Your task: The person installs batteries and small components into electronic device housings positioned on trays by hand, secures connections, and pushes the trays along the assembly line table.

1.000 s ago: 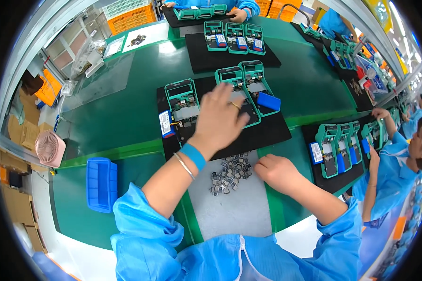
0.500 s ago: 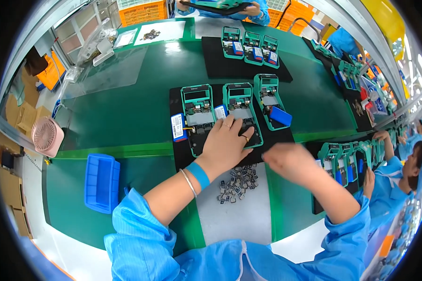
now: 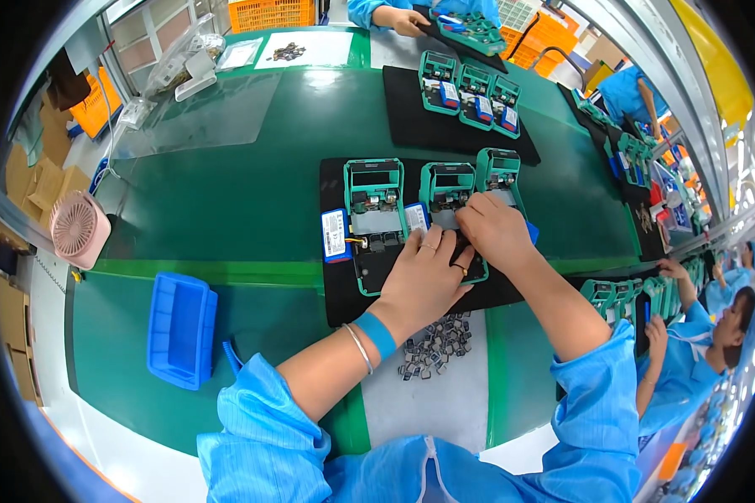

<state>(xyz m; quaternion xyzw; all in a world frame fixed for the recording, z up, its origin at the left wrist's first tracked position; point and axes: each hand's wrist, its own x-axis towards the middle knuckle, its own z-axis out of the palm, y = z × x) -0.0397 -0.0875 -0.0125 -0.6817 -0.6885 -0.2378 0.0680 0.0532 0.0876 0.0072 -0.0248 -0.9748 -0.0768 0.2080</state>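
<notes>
My left hand [image 3: 424, 272] lies over the lower part of the middle green device housing [image 3: 447, 174], its fingers apart and touching it. Just above those fingers my right hand [image 3: 497, 230] is closed in a pinch inside the same housing; whatever it pinches is hidden. A blue battery pack [image 3: 416, 217] sits at the left of this housing. To the left stands another open green housing [image 3: 374, 172], with a blue battery pack [image 3: 336, 235] on a yellow wire beside it. The third housing [image 3: 500, 161], at the right, is partly covered by my right hand.
Beneath the housings is a black mat [image 3: 337, 289]. Small metallic parts [image 3: 434, 346] are heaped on a grey sheet [image 3: 428, 411] before me. A blue bin [image 3: 182, 331] and pink fan [image 3: 80, 229] stand left. Another black mat [image 3: 411, 126] holds more housings; co-workers [image 3: 696, 352] sit right and opposite.
My right hand has moved left and up from the near mat edge into the middle housing. My left hand stays on that housing. Across the table, the co-worker's tray has tilted, showing green housings.
</notes>
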